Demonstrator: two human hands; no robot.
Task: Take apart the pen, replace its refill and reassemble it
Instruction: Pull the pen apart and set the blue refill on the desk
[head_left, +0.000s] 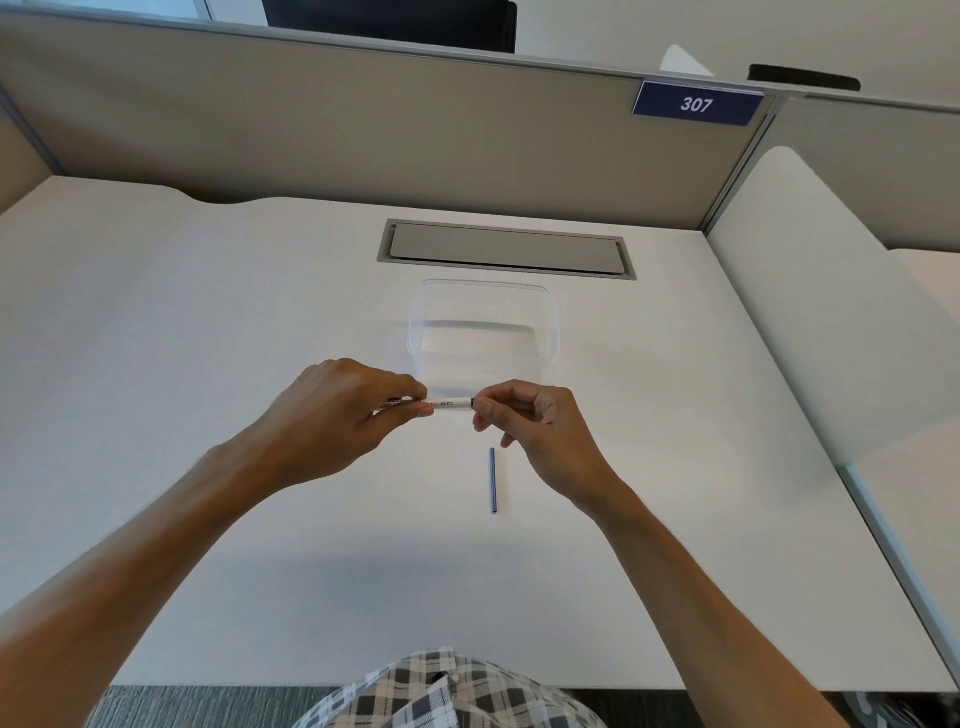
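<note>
A white pen (450, 403) with black print lies level between both hands, above the middle of the white desk. My left hand (337, 415) grips its left part, fingers and thumb curled round the barrel. My right hand (524, 421) pinches the pen's dark right end between thumb and fingers. A thin blue refill (492, 480) lies on the desk just below my right hand, pointing toward me, untouched.
A clear plastic container (485, 332) stands just beyond the hands. Behind it a grey cable hatch (506, 249) is set into the desk (208, 322). Beige partition walls enclose the back and right side. The near desk edge runs above my checked clothing.
</note>
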